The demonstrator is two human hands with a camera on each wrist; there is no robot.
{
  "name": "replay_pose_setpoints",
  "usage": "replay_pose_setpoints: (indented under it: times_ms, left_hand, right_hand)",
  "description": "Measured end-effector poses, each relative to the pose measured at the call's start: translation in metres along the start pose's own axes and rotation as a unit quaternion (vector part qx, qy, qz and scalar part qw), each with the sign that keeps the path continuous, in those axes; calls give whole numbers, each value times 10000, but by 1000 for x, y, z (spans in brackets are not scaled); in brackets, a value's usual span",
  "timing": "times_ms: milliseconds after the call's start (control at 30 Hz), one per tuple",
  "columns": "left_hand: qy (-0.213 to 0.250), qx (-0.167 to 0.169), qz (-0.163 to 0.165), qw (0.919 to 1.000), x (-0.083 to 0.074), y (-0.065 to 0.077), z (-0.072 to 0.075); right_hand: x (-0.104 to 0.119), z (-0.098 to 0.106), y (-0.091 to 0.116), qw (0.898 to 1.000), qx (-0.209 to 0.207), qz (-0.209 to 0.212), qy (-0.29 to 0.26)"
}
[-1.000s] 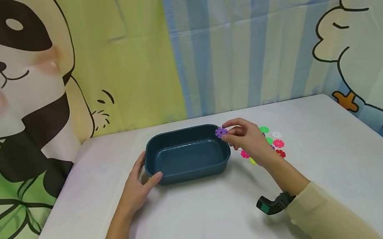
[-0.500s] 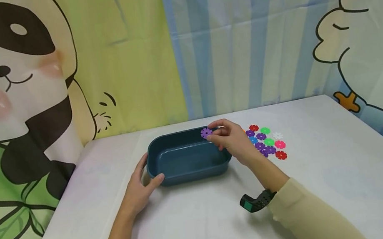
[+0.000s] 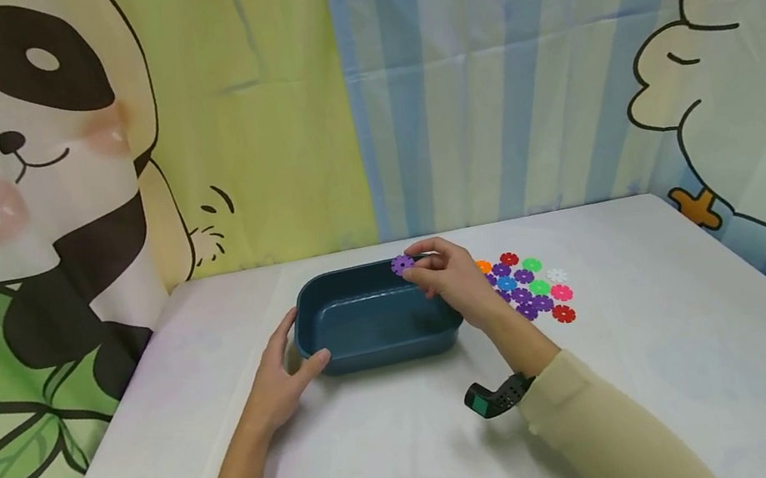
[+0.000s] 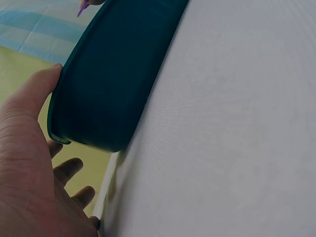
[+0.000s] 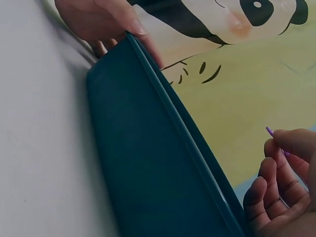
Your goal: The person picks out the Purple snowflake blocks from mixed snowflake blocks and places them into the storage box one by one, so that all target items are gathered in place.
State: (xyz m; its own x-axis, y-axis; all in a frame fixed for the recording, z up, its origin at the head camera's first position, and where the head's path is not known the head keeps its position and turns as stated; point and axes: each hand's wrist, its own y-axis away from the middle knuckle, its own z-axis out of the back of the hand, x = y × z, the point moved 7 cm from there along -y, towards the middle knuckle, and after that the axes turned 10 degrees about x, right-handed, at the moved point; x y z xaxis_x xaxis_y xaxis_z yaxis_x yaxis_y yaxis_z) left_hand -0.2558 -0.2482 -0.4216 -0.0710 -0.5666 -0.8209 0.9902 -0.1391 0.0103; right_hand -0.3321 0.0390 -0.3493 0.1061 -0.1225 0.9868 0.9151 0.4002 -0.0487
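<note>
Thumb and fingertips of my right hand (image 3: 452, 276) pinch a purple plastic snowflake disc (image 3: 402, 264), held above the far right part of a dark blue-green oblong tub (image 3: 379, 354). The right wrist view shows the disc (image 5: 269, 131) almost edge-on between thumb and index finger. My left hand (image 3: 283, 378) holds the tub's left end, thumb at the near rim and fingers around the end wall. In the left wrist view, the other fingers of that hand (image 4: 29, 158) hang loosely spread below the rim. The visible part of the tub's floor is bare.
Several flat snowflake discs (image 3: 525, 294) in purple, red, green, pink, blue, orange and white lie right of the tub, partly behind my right hand. A white cloth covers the table (image 3: 404, 455). A printed curtain (image 3: 257, 125) hangs behind its far edge.
My right hand has moved left with the purple disc, from the tub's right rim to over its inside, uncovering more of the loose discs. The left hand keeps its place on the tub.
</note>
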Motion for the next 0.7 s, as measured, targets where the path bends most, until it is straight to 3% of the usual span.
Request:
replay_pose_setpoints:
  times_ms: [700]
  left_hand:
    - [75,27,-69,9999,1,0,0]
  right_hand:
    - [-11,-25,-27,9994,65,-30,-340]
